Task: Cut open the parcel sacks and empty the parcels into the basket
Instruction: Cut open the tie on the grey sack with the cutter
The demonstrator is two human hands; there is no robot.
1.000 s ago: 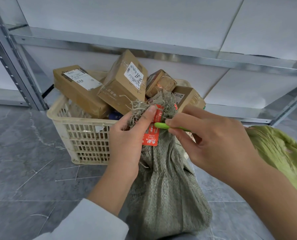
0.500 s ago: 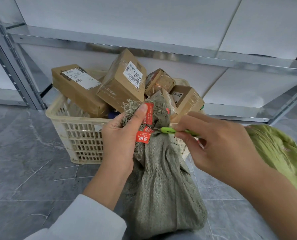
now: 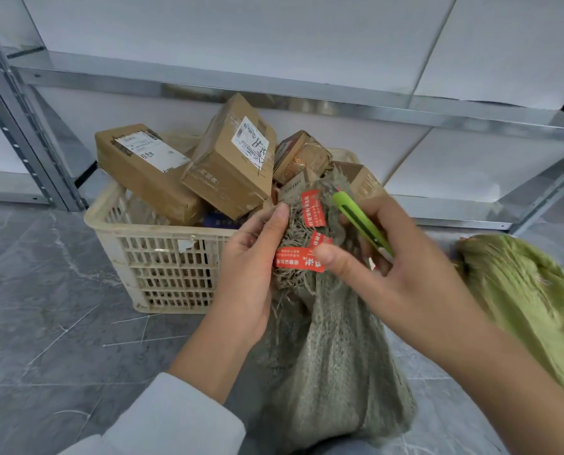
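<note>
Grey-green woven parcel sack (image 3: 333, 356) stood on the floor just before the cream plastic lattice basket (image 3: 162, 257), its neck bunched (red paper seal tags (image 3: 298, 261) attached). Your left hand (image 3: 251, 267) gripped that neck; your right hand (image 3: 399, 277) held the green plastic utility knife (image 3: 359, 221). Brown cardboard boxes (image 3: 231, 159) already filled the basket; emptying remained undone.

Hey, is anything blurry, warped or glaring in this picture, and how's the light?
Head view: the bright green woven sack at the right edge is smeared. Head view: the grey metal shelf rail looks slightly bowed by wide-angle distortion, with a dull sheen and no harsh glare. Head view: the label on the tall brown cardboard box is sharp; the light is soft and even.
</note>
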